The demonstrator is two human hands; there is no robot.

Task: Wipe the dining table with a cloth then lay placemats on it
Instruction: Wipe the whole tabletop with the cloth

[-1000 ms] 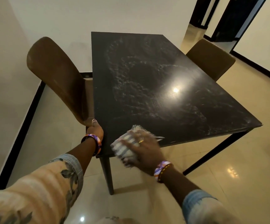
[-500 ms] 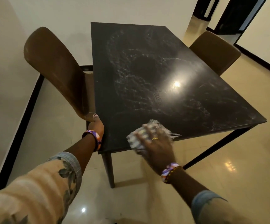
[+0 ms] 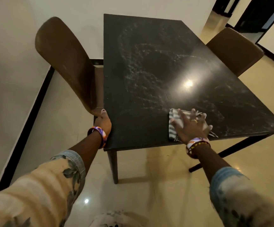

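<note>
While the wiping step is running, the right hand [image 3: 192, 126] is pressing the striped cloth [image 3: 174, 122] flat on the bench [image 3: 149, 71] near its front edge, fingers [image 3: 180, 114] spread wide. Left hand [image 3: 103, 120] is bracing the bench's side edge (fingers hidden, cannot tell). Placemats aren't in view; next probably more strokes toward the near right corner.

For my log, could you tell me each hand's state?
Left hand: grips the table edge.
Right hand: open, fingers spread, pressing the cloth flat.
</note>
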